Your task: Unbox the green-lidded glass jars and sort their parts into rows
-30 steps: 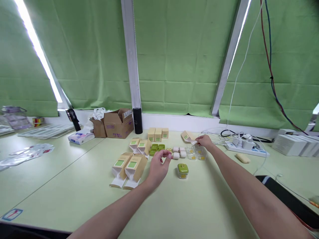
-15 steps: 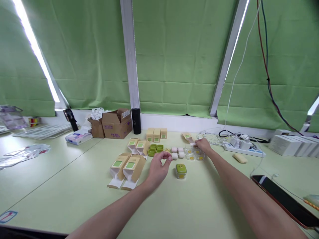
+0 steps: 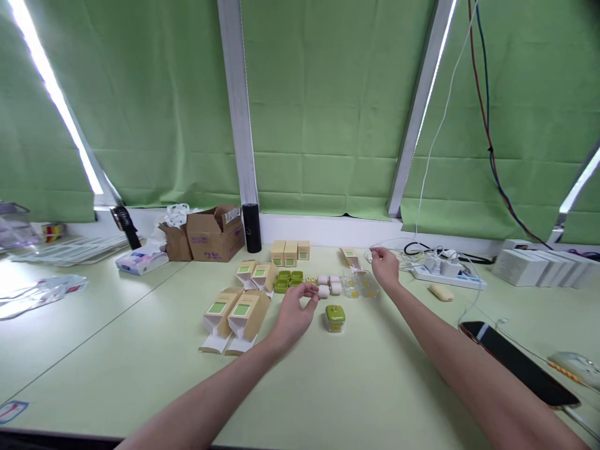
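Observation:
My left hand (image 3: 295,312) is open, fingers bent and thumb apart, beside several pale pink rounded blocks (image 3: 323,291). My right hand (image 3: 385,267) is raised just behind the clear cups (image 3: 368,287), which have yellow spots in them. Its fingers are loosely bent and I see nothing in them. To its left, an opened small carton (image 3: 350,258) lies with its white flap toward the cups. Green square lids (image 3: 282,285) sit beyond my left hand, with small yellow pieces (image 3: 310,281) beside them. A clear cup with a green lid (image 3: 334,318) stands in front.
Open kraft cartons (image 3: 248,312) lie on the left, closed ones (image 3: 290,252) at the back. Behind are a cardboard box (image 3: 210,236) and a black cylinder (image 3: 252,228). A power strip (image 3: 450,275) with cables, a beige object (image 3: 441,292) and a phone (image 3: 518,362) lie on the right.
My right hand has drawn up and back from the clear cups and the small carton's flap. My left hand stays by the pink blocks. The view has shifted slightly.

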`<state>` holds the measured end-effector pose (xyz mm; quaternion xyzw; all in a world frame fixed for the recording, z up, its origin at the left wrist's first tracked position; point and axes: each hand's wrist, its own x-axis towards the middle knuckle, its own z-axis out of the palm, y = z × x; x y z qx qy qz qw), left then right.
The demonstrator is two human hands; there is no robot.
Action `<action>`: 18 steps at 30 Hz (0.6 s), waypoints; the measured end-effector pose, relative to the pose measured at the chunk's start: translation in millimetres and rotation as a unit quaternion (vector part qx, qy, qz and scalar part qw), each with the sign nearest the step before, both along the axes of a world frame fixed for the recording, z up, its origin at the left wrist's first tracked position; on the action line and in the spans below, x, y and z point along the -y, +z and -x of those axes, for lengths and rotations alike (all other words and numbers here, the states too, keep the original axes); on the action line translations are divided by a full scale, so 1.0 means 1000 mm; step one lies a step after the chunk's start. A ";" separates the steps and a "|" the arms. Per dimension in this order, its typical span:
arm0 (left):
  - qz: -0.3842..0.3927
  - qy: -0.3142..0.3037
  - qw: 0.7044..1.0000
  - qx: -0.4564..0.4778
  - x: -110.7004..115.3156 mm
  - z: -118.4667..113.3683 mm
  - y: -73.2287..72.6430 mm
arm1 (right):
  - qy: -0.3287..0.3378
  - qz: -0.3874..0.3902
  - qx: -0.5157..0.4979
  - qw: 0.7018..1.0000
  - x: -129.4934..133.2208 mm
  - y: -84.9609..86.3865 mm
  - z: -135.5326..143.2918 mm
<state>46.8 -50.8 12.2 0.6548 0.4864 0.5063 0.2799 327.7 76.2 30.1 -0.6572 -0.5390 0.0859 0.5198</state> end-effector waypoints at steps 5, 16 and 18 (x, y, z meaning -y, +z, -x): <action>-0.011 -0.024 1.000 -0.018 0.001 -0.006 0.016 | 0.055 -0.105 -0.070 0.990 0.041 0.002 0.034; 0.022 -0.080 0.997 -0.007 -0.009 -0.023 -0.008 | 0.245 0.040 -0.195 0.949 0.104 -0.044 0.078; 0.014 -0.068 0.997 -0.023 -0.007 -0.018 -0.016 | 0.308 0.093 -0.164 0.932 0.110 -0.041 0.074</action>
